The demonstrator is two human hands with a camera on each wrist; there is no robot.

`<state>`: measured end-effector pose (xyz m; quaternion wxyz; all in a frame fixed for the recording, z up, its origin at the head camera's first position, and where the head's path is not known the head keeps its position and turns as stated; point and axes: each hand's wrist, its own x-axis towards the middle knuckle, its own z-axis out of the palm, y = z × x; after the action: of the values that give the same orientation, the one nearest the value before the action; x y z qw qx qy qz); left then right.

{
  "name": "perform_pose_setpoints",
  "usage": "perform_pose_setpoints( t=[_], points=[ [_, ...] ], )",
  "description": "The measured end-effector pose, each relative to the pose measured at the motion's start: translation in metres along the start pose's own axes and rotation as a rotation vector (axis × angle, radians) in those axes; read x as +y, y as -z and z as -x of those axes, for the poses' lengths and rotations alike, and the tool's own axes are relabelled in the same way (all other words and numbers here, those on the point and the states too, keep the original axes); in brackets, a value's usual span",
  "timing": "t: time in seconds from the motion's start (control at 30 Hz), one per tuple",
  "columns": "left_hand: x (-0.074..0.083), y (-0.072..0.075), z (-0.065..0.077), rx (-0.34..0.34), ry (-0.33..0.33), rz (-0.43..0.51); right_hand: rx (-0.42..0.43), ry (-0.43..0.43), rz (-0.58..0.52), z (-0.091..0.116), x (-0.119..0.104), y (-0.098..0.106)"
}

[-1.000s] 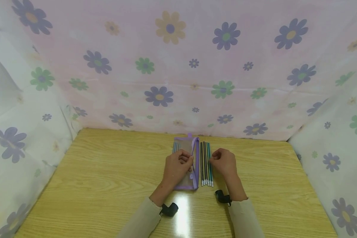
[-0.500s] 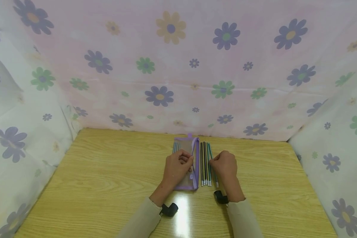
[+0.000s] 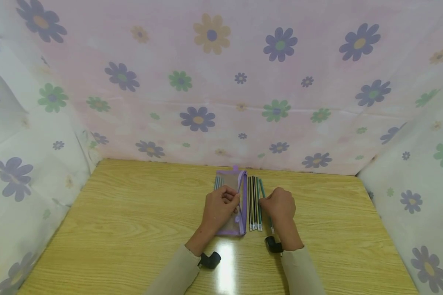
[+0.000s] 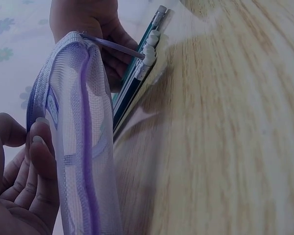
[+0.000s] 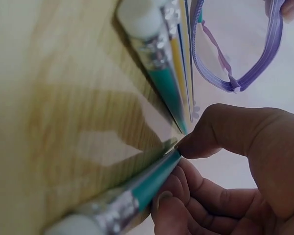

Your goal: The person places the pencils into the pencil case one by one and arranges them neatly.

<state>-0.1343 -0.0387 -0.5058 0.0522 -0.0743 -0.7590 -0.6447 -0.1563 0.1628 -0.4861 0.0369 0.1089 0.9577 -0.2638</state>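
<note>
A mesh pencil case (image 3: 227, 228) with purple trim lies on the table, its zipper side facing right. My left hand (image 3: 218, 209) pinches the upper edge of its opening (image 4: 36, 93), holding it raised and apart. Several pencils (image 3: 218, 182) show through the mesh at the left. Beside the case is a row of striped and teal pencils (image 3: 253, 196), white erasers toward me. Just right of that row, my right hand (image 3: 282, 207) pinches a teal pencil (image 5: 154, 181) between thumb and fingers. This pencil slants, its eraser end (image 5: 78, 225) close to the tabletop; the hand covers its middle.
The wooden table (image 3: 144, 213) ends at a flowered cloth (image 3: 240, 139) behind, with more cloth at both sides. A black wrist camera (image 3: 210, 260) sits on the left wrist and another black camera (image 3: 273, 245) on the right.
The right hand has drawn one teal pencil away from the row, rightward and slightly toward me, so a gap now separates it from the others. The left hand and case look unmoved.
</note>
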Motion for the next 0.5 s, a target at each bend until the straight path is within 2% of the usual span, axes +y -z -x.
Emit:
perform_pose_setpoints(
  t=[0.5],
  points=[
    [-0.0009, -0.0003, 0.0003, -0.004, 0.004, -0.01, -0.044, 0.016, -0.122, -0.004, 0.0067, 0.0078]
  ],
)
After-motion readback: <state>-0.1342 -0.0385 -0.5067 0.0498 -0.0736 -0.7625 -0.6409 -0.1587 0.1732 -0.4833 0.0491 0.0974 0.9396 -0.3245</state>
